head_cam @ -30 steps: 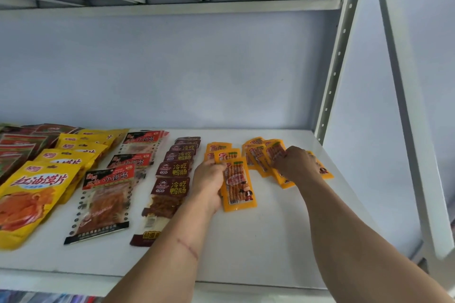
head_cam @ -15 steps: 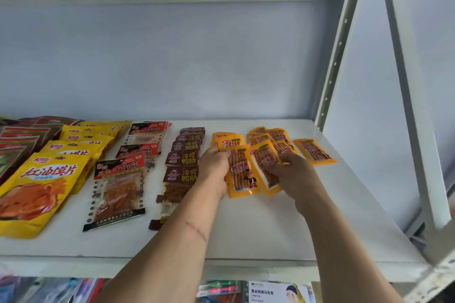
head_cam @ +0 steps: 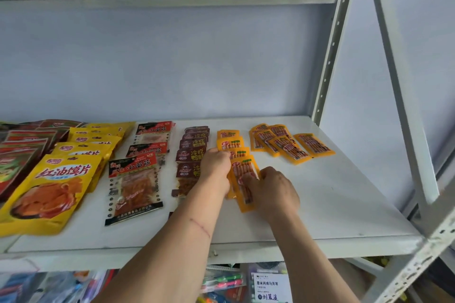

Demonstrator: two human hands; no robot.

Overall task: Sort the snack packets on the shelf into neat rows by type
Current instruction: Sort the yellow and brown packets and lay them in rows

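Pressing flat on the front orange packet (head_cam: 243, 183) — right hand (head_cam: 273, 190), fingers straight on its face; left hand (head_cam: 216, 167) pinches the row's left edge; packet lies on the shelf (head_cam: 332, 204), nearest in its row; loose orange packets (head_cam: 290, 144) behind, to the right.

I read 红油馍片 on the big yellow foil pouch (head_cam: 46, 192), 小面筋 on the red-topped clear packet (head_cam: 134, 186), and 冷吃鸭肠 on the dark brown packets (head_cam: 193, 152). Below the shelf, a white card (head_cam: 269, 288) carries print too blurry for me to trust.
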